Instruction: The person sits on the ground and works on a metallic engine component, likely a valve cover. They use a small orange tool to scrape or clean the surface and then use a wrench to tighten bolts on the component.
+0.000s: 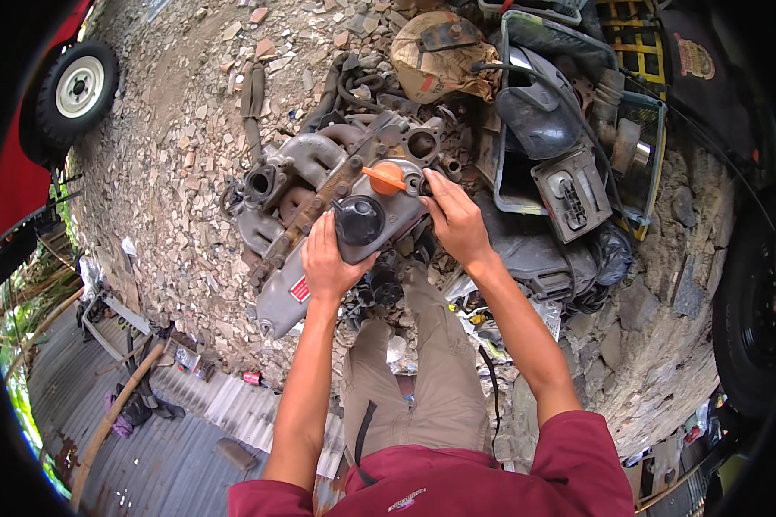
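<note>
Ideally, we brace the long grey metal cover in front of us with the left hand spread beside its round black cap, while the right hand's narrowed fingers press lightly at its far end; whether they grip anything, we cannot tell.

Both hands touch a grey engine cover — a round black cap between them.

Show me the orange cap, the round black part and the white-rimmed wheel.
Orange cap (387,177): head view, on its top.
Round black part (359,221): head view, on its upper face.
White-rimmed wheel (80,87): head view, on its hub.
</note>
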### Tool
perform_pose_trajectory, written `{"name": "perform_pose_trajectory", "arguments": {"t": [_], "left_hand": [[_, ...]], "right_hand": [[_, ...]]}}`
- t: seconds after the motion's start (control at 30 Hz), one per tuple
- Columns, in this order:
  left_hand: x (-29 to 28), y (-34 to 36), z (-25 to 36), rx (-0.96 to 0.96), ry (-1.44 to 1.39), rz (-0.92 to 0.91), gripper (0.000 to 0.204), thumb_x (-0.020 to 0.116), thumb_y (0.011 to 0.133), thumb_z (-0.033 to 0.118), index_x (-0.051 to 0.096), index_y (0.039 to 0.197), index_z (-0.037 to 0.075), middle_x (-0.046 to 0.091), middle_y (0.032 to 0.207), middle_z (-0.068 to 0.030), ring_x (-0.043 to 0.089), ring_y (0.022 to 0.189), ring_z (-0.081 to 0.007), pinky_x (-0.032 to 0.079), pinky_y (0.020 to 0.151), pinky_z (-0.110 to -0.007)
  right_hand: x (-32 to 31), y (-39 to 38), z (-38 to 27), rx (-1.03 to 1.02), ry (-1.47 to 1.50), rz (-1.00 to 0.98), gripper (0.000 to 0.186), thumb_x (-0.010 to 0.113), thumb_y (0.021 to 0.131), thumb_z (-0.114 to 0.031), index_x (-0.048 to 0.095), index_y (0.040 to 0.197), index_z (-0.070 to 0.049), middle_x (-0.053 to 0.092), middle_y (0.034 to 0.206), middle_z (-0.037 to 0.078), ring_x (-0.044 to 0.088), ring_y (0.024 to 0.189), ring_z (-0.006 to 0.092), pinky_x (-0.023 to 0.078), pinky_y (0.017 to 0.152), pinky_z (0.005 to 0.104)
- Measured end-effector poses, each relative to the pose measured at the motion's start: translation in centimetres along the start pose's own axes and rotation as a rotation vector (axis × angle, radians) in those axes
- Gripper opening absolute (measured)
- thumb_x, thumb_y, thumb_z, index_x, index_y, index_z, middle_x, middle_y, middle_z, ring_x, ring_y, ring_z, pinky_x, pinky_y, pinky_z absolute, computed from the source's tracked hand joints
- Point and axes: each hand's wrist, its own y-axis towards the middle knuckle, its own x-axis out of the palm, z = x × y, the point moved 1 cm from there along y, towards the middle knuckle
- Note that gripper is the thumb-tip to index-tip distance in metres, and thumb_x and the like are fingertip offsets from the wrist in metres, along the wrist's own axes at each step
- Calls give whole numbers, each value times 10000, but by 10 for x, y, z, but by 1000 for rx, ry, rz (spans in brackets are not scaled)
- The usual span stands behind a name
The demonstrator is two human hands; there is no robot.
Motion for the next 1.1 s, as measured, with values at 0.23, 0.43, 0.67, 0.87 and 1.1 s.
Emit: {"name": "perform_pose_trajectory", "arguments": {"t": [0.23,0.43,0.67,0.87,1.1], "left_hand": [[3,2,-6,6,-20,21,1107,907,573,509,452,1438,-10,562,1392,-186,540,1294,-359,436,1055,-494],[0,3,-4,-5,-29,20,1100,903,579,520,458,1434,-9,571,1381,-187,544,1284,-366,434,1051,-499],[4,1,-5,-17,-20,18,1095,903,579,515,462,1446,12,572,1391,-169,546,1292,-344,438,1045,-494],[3,1,-4,-32,-28,-2,1103,902,575,513,458,1453,14,568,1401,-161,545,1296,-330,434,1048,-490],[6,1,-5,-10,18,17,1090,890,584,524,471,1433,-16,575,1387,-184,552,1287,-346,440,1039,-491]], "right_hand": [[4,9,-1,-15,-18,17,456,714,890,-20,606,1331,21,667,1254,222,652,1153,367,523,971,422],[-8,3,-6,367,201,233,403,707,930,-64,628,1319,7,709,1196,198,723,1002,253,558,862,338],[-17,-13,-14,477,345,337,415,705,938,-67,622,1337,13,708,1228,170,711,1030,209,559,870,327],[-7,-8,-22,329,99,288,400,696,936,-66,626,1323,13,686,1258,193,682,1143,309,538,951,380],[-4,-7,-14,217,22,278,426,701,906,-5,612,1321,42,677,1267,190,656,1136,351,517,973,399]]}}
